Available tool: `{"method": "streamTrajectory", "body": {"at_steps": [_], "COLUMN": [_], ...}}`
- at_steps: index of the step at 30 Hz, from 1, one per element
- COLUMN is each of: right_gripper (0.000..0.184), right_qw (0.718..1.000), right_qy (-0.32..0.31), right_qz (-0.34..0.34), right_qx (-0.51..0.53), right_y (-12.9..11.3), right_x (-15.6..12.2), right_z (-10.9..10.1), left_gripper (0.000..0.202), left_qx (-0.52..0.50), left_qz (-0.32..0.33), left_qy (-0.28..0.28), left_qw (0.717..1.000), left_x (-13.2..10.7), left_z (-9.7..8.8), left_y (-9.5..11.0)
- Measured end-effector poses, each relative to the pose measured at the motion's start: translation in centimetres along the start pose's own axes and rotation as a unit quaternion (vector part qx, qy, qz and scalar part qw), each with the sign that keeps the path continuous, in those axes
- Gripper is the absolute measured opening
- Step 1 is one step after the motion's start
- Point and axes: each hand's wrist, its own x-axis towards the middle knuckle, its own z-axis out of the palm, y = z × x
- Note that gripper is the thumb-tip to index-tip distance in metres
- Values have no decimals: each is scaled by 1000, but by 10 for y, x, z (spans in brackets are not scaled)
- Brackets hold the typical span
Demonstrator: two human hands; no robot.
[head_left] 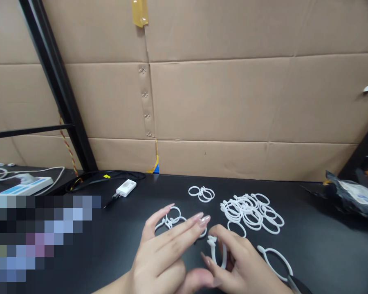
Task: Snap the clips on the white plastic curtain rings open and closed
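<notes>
My left hand (167, 251) hovers over the black table (110, 249) with its fingers stretched out and apart, holding nothing. Just beyond its fingertips lies a small cluster of joined white plastic rings (171, 219). My right hand (237, 263) is closed in a pinch around one white plastic ring (216, 251), held upright near the left hand. A heap of several loose white rings (253, 211) lies on the table just beyond my right hand. Another small group of linked rings (202, 193) lies farther back. One ring with a tail (276, 261) rests to the right of my right hand.
A cardboard wall (221, 106) closes the back of the table. A white adapter with a black cable (125, 188) lies at the back left, beside a power strip (24, 184). A dark plastic bag (352, 196) sits at the right. A black metal frame post (58, 85) rises at the left.
</notes>
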Motion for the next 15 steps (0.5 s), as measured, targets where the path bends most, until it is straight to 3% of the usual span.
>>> {"method": "streamTrajectory", "body": {"at_steps": [4,15], "right_gripper": [15,37], "right_qw": [1000,989], "right_qy": [27,100], "right_qz": [-14,-101], "right_qx": [-7,-43], "right_y": [2,-8], "right_x": [0,-3], "right_z": [1,-15], "left_gripper": [19,36], "left_qx": [40,42], "left_qz": [-8,-23], "left_qy": [4,33], "left_qw": [999,998], "left_x": [2,-4], "left_z": [0,4], "left_y": [-2,-4]}}
